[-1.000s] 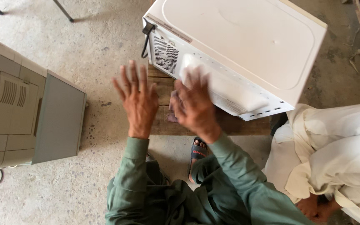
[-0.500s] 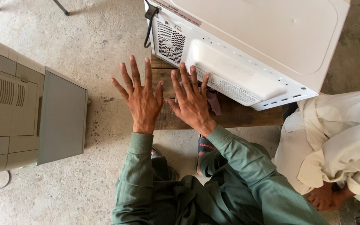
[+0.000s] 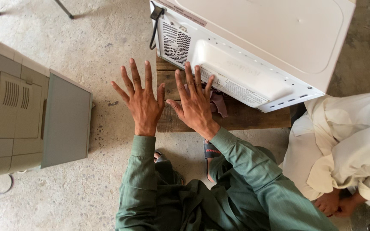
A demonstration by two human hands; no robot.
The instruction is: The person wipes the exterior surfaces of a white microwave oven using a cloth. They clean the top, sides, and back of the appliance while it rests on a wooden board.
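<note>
- Left hand (image 3: 141,102) spread flat, empty, hovering left of the bench (image 3: 236,117).
- Right hand (image 3: 195,105) splayed, holding nothing, fingertips just short of the oven (image 3: 253,47).
- Oven: boxy white metal, vented back, on the rough wooden bench.

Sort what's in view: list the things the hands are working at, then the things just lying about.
In hand: left hand, right hand, white microwave, wooden bench.

Lying about: grey machine, purple rag, power cord, seated person in white.
</note>
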